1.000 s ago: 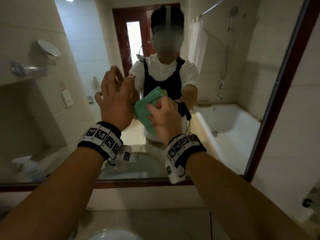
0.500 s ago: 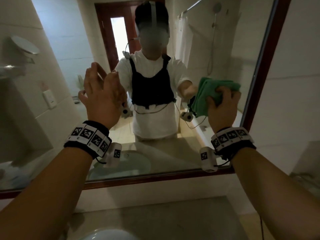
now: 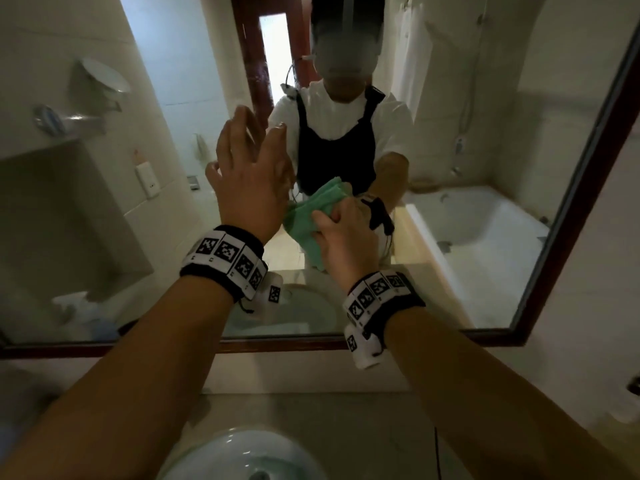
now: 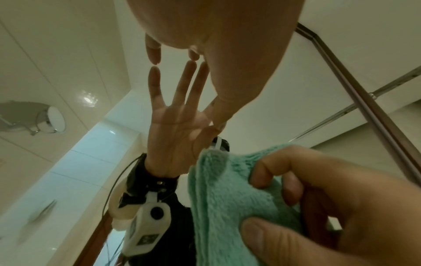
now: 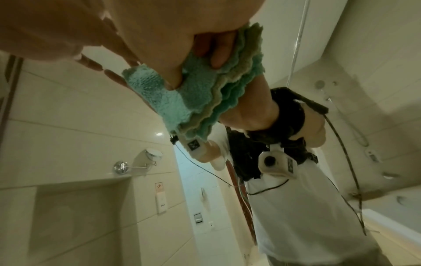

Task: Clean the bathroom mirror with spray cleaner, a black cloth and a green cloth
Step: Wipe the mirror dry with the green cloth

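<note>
The wood-framed bathroom mirror (image 3: 485, 98) fills the wall ahead. My right hand (image 3: 344, 237) grips a folded green cloth (image 3: 308, 216) and presses it against the glass near the mirror's lower middle. The right wrist view shows the green cloth (image 5: 205, 93) stacked in layers, pinched under my fingers. My left hand (image 3: 249, 174) is flat and open, its fingertips (image 4: 153, 54) touching the glass just left of the cloth. In the left wrist view the green cloth (image 4: 227, 207) sits under my right thumb. The black cloth and the spray cleaner are not in view.
A white basin (image 3: 249, 455) sits below on the stone counter (image 3: 346, 417). The mirror's dark wooden frame (image 3: 588, 188) runs along the right and bottom. Reflected in the glass are a bathtub, a shower, a door and a round wall mirror.
My right hand has swept the green cloth from the mirror's right edge back left and down to the middle beside my left hand. The left hand stays on the glass.
</note>
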Motion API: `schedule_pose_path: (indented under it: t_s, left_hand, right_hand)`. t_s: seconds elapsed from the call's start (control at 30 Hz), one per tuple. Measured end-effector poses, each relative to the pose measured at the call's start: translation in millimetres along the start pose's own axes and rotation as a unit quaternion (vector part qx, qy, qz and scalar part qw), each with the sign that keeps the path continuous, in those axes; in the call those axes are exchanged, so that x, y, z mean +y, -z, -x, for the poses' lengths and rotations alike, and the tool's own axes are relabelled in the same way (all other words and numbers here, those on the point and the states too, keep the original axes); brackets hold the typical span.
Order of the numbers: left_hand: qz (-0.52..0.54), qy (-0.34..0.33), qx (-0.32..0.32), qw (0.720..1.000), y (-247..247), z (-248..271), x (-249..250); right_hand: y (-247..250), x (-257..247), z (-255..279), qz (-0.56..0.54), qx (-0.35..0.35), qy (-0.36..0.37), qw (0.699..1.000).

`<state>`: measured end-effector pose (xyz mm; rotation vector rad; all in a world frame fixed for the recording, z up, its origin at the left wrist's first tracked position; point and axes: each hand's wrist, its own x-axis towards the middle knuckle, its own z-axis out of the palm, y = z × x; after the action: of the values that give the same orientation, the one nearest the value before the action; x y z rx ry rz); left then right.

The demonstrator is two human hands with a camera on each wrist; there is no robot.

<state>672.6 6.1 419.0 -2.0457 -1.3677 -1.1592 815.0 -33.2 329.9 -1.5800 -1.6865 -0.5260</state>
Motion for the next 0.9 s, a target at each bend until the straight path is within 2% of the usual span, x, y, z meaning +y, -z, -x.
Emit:
schedule_pose_path:
  t_s: [0.13, 0.23, 0.5, 0.7, 0.8, 0.9]
  left_hand:
    - [0.018, 0.031, 0.009, 0.999, -9.6, 22.5, -2.1]
    - [0.044, 0.076, 0.006, 0.996, -19.5, 45.8, 3.5]
    - [0.086, 0.170, 0.003, 0.982, -43.3, 68.3, 28.0]
    - [0.098, 0.161, 0.026, 0.982, -53.6, 73.8, 36.0]
    - [0.096, 0.157, 0.027, 0.982, -53.3, 75.4, 36.0]
    - [0.098, 0.153, 0.023, 0.983, -52.8, 75.2, 35.8]
  right_hand:
    - [0.3, 11.1, 2.9, -0.058, -0.001, -0.015, 0.998]
    - [8.7, 31.7, 11.3, -0.052, 0.023, -0.011, 0.998]
    - [46.8, 144.8, 39.2, -0.053, 0.107, -0.108, 0.987]
    - [86.1, 224.6, 61.5, -0.103, 0.188, -0.239, 0.947]
    - [93.1, 246.1, 69.7, -0.096, 0.196, -0.249, 0.944]
    - [90.4, 244.0, 69.8, -0.099, 0.202, -0.255, 0.940]
